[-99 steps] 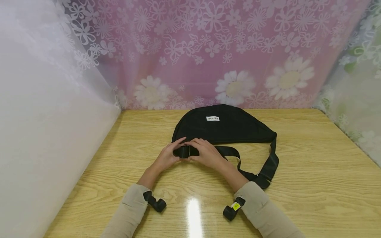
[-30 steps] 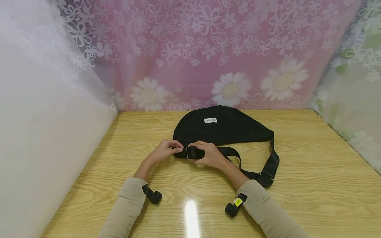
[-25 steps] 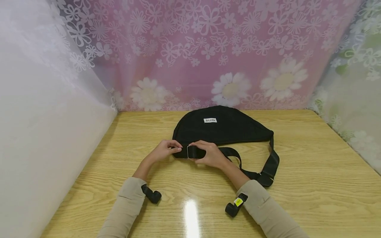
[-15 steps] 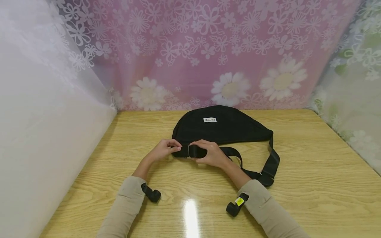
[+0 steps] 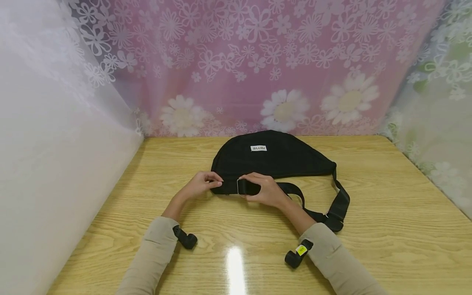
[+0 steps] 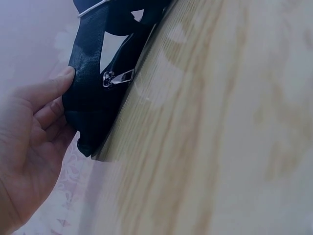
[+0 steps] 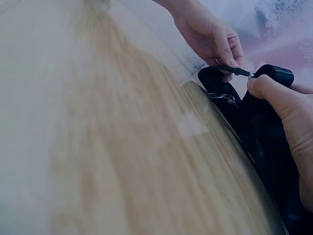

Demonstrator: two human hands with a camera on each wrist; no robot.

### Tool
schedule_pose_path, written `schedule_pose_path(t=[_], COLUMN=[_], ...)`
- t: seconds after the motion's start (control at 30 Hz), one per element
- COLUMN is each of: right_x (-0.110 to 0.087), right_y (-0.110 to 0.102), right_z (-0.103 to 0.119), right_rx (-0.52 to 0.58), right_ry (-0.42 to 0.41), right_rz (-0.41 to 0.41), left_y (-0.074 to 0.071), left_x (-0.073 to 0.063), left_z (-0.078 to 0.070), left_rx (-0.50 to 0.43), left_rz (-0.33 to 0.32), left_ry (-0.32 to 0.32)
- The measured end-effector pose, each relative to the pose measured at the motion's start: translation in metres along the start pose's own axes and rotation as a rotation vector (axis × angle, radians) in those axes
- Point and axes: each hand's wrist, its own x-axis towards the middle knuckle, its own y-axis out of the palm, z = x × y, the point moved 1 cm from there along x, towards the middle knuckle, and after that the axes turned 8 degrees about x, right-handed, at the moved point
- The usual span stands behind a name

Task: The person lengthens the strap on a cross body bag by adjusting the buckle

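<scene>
The black bag (image 5: 273, 157) lies flat on the wood-grain tabletop (image 5: 391, 221), its curved edge away from the person and its white label (image 5: 258, 148) facing up, lettering upside down. In front of the bag's left end, the left hand (image 5: 200, 184) pinches the black strap (image 5: 228, 187); its grip is closed to the strap's thickness, thumb on one face and fingers behind. Just in front of the bag's straight edge, right of that pinch, the right hand (image 5: 268, 191) holds the same strap at its metal adjuster (image 5: 238, 187), its grip curled about the webbing between thumb and fingers. Beyond this hand the strap loops out before the bag's right half and rises to its right corner. A zipper (image 6: 108, 79) shows near the bag's left end. Behind the bag hangs a pink flowered curtain (image 5: 228, 92).
</scene>
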Motion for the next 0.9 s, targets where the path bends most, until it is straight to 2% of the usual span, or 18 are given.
schedule_pose_path(t=[0.37, 0.47, 0.7, 0.9], right_x=[0.000, 0.000, 0.000, -0.001], right_y=[-0.002, -0.004, -0.005, -0.005], right_z=[0.001, 0.002, 0.004, 0.005], right_rx=[0.007, -0.001, -0.029, -0.043], right_ry=[0.003, 0.002, -0.002, -0.016], right_rz=[0.009, 0.008, 0.022, 0.021], left_y=[-0.001, 0.000, 0.007, 0.007], left_x=[0.000, 0.001, 0.011, 0.011], left_z=[0.001, 0.003, 0.034, 0.038], left_rx=[0.011, 0.003, -0.030, -0.015], left_rz=[0.015, 0.013, 0.005, 0.000], left_ry=[-0.011, 0.003, 0.004, 0.015])
